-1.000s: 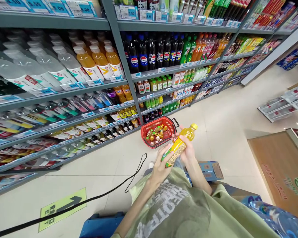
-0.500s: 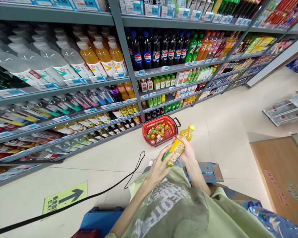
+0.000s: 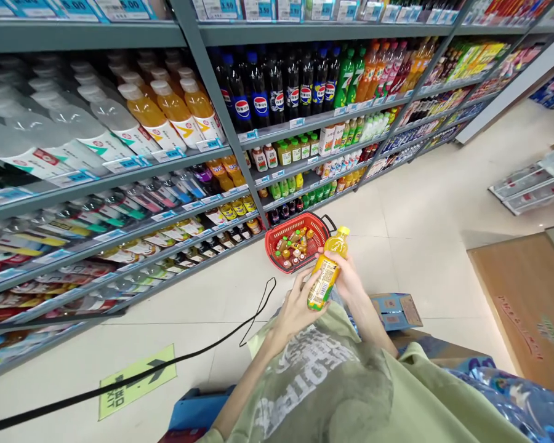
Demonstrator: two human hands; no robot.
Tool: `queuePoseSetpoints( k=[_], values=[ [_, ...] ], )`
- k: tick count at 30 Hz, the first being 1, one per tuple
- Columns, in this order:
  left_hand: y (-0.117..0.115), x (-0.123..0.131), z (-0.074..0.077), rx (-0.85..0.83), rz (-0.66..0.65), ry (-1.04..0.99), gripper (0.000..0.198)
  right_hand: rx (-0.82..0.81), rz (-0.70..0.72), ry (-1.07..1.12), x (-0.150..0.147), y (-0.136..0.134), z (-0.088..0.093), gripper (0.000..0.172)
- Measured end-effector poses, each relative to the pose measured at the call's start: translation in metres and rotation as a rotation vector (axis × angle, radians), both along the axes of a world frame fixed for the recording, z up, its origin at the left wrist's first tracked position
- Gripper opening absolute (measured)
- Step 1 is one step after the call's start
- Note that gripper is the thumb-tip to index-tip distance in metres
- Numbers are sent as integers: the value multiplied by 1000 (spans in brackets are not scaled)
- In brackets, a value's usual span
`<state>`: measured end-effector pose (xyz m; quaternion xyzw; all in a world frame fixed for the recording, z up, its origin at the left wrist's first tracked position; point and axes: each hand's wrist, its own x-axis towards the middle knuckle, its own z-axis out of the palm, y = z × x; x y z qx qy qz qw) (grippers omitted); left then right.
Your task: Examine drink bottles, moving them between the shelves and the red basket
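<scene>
A bottle of yellow drink [image 3: 325,274] with a yellow cap is held in front of my chest, tilted with its cap up and to the right. My left hand [image 3: 300,301] grips its lower part from the left, near the green-edged base. Around its upper right side, my right hand [image 3: 347,277] is closed just below the neck. Label text and a barcode face up. Beyond the hands, a red shopping basket [image 3: 271,253] with a black handle stands on the floor by the shelf, holding several small bottles.
Drink shelves [image 3: 226,203] run along the left and back. A black cord [image 3: 194,353] crosses the lower left over a green exit sign [image 3: 143,384]. Blue cartons [image 3: 397,311] and wrapped bottles [image 3: 512,400] stand at my right, near a brown board [image 3: 517,295].
Both hands have turned the bottle, so it points more upward and shows another part of its label. The view has shifted slightly; the basket stays in place.
</scene>
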<state>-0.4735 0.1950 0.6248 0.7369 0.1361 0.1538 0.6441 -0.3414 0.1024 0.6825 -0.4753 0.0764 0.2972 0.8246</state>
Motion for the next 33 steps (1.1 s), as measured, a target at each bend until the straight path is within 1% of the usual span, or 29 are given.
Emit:
queuePoseSetpoints(
  k=[3,6,8,10,12,14,16,19,22,25,27,30,33],
  values=[
    [-2,1,5,-36,51,-32,89,9,51,-53,1,2,5,35],
    [0,-2,12,-206,29,-35,103,88,75,-42,2,5,10,37],
    [5,-6,17,-396,-41,-8,103,161,82,10,1,8,13,40],
    [11,-11,20,-608,-160,25,99,224,76,51,-1,12,14,44],
    [14,-15,19,-784,-268,29,95,268,58,64,-2,18,15,46],
    [15,-18,14,-894,-349,4,97,293,44,64,-3,23,16,45],
    [14,-19,9,-959,-409,-12,102,311,46,74,-3,29,17,43],
    [12,-21,5,-962,-503,-3,101,341,59,124,-4,36,19,43],
    [14,-23,8,-910,-522,-9,99,363,53,178,-6,43,19,41],
    [17,-25,11,-867,-494,29,93,370,49,175,-6,48,19,41],
    [17,-24,11,-844,-479,54,90,370,60,154,-5,50,19,41],
    [14,-22,8,-836,-457,65,90,365,62,136,-4,48,18,41],
    [8,-20,9,-807,-414,79,90,331,49,153,-2,44,17,39]
  ],
)
